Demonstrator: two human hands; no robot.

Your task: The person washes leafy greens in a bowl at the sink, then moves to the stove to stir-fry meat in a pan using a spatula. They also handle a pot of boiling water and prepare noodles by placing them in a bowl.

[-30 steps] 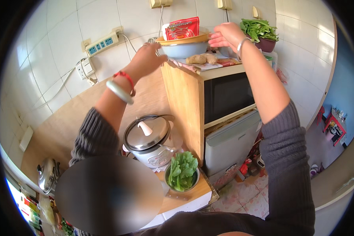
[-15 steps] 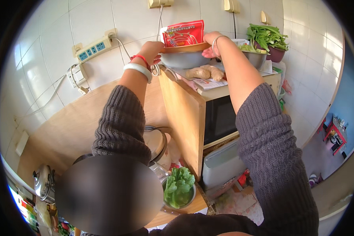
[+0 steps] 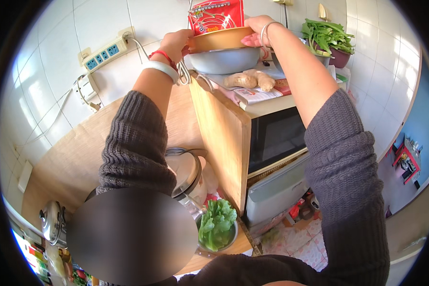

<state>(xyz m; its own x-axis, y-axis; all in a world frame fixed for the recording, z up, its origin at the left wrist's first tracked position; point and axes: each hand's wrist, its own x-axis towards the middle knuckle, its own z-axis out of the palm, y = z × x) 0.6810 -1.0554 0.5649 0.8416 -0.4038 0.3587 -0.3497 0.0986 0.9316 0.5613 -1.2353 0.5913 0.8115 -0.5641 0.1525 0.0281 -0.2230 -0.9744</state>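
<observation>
Both my hands hold an orange-yellow bowl by opposite sides, over a pale grey basin. My left hand is closed on the left side of its rim; a red cord and a white bangle circle that wrist. On the right side, my right hand grips the rim with fingers curled under it. A red printed packet stands up out of the bowl. Whether the bowl still touches the basin, I cannot tell. Knobbly ginger lies in front of the basin on printed papers.
Below the basin is a microwave, beside a wooden panel. Leafy greens fill a dark pot at the right. A power strip hangs on the tiled wall. Lettuce sits in a metal pot lower down. A blurred oval hides the lower left.
The orange-yellow bowl has risen relative to the grey basin, so more of its side shows. The packet moved up with it. My view has shifted slightly.
</observation>
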